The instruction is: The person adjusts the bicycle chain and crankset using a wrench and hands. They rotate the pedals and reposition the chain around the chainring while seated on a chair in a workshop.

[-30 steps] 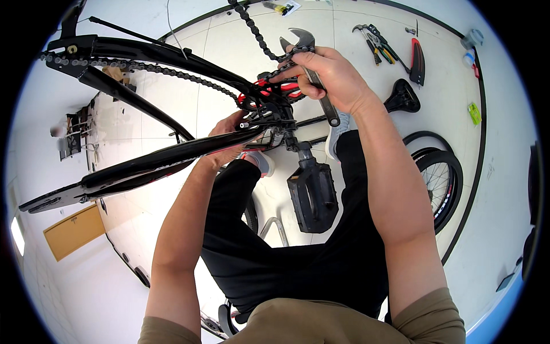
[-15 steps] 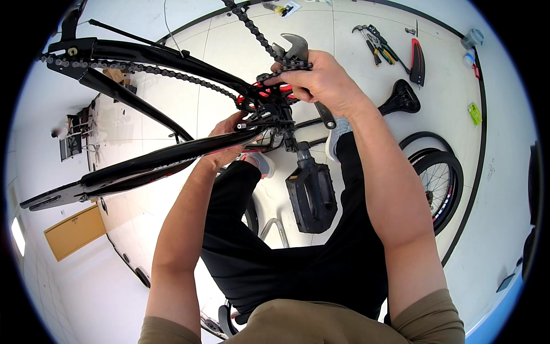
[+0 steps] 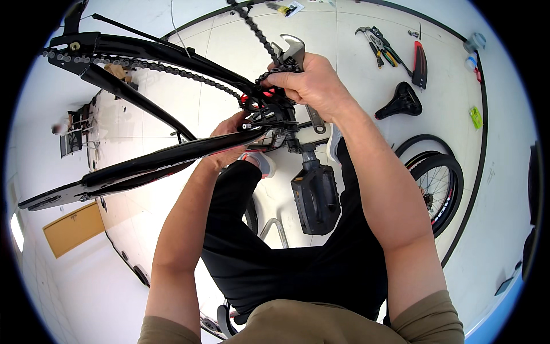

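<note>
A black bicycle frame (image 3: 166, 163) is held up in front of me, reaching to the left. My left hand (image 3: 227, 155) is closed around its tube near the crank area; the tube hides part of the fingers. My right hand (image 3: 315, 83) grips a silver adjustable wrench (image 3: 294, 47), jaw up, its handle end showing below the hand. The same fingers pinch the black chain (image 3: 252, 26) beside the red-and-black chainring (image 3: 260, 98). From there the chain also runs left to the rear of the frame. A black pedal (image 3: 317, 200) hangs below the crank, between my knees.
On the pale tiled floor to the right lie a hammer and pliers (image 3: 378, 46), a red-and-black mudguard (image 3: 420, 66), a black saddle (image 3: 399, 102) and a wheel with tyre (image 3: 438, 192). A green packet (image 3: 475, 117) lies by the wall. A curved metal tube (image 3: 276, 229) is between my feet.
My right hand has shifted slightly left with the wrench, whose handle end has swung left. The pedal has moved a little to the right. My left hand stays on the frame.
</note>
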Action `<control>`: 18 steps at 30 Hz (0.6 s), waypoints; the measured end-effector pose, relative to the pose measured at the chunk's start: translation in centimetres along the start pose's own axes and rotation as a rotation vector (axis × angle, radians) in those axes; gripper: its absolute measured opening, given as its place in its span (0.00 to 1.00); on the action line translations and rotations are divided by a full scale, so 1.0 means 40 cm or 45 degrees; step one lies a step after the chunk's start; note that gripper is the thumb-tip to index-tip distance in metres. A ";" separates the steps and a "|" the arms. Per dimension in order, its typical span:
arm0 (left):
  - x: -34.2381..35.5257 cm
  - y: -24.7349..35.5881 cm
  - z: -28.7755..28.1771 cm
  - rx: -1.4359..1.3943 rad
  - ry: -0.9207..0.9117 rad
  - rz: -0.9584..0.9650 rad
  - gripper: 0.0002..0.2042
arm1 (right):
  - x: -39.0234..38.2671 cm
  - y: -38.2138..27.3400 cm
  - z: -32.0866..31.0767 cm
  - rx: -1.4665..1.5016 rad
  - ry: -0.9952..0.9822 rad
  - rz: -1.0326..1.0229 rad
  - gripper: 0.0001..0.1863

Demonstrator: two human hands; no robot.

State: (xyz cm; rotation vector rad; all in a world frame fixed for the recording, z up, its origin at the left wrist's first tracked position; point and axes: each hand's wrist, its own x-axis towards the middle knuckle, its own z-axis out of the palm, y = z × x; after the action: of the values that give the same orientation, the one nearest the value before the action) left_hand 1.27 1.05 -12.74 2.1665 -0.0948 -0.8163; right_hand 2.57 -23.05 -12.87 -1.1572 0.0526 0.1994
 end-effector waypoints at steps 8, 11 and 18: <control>-0.012 0.009 0.002 -0.154 -0.024 0.018 0.39 | -0.010 -0.034 -0.015 -0.084 -0.213 0.070 0.13; -0.019 0.034 0.005 -0.102 -0.016 -0.046 0.39 | -0.008 -0.028 0.002 -0.083 -0.154 0.034 0.13; -0.017 0.021 -0.010 0.092 -0.056 0.017 0.37 | -0.001 -0.024 0.041 -0.083 0.048 0.108 0.08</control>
State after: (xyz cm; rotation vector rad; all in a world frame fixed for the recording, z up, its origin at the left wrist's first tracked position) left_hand 1.14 0.97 -11.60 2.2136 -0.1630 -0.8649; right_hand 2.61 -21.95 -11.34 -1.2244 0.1290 0.2560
